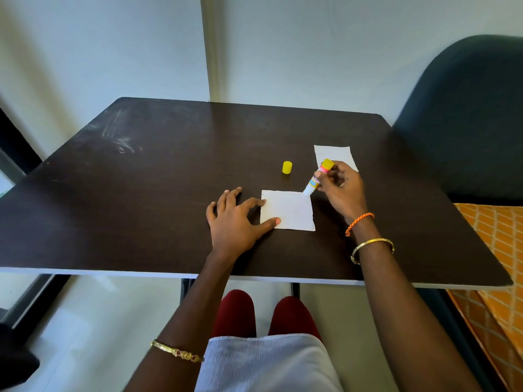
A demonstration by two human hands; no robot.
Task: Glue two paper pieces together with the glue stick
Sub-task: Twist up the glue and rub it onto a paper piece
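A white paper square [291, 211] lies flat on the dark table [158, 193]. My left hand [235, 222] rests beside it, with thumb and forefinger pressing on its left edge. My right hand [341, 190] grips an uncapped glue stick [317, 177], tilted, its white tip touching the paper's far right corner. A second white paper piece [334, 155] lies further back, partly hidden behind my right hand. The yellow cap [287, 167] stands upright on the table between the two papers, left of the glue stick.
A dark chair back [464, 114] stands close to the table's right side, with orange patterned fabric [498, 250] below it. A pale wall runs behind the table. My knees [263, 315] show under the near edge.
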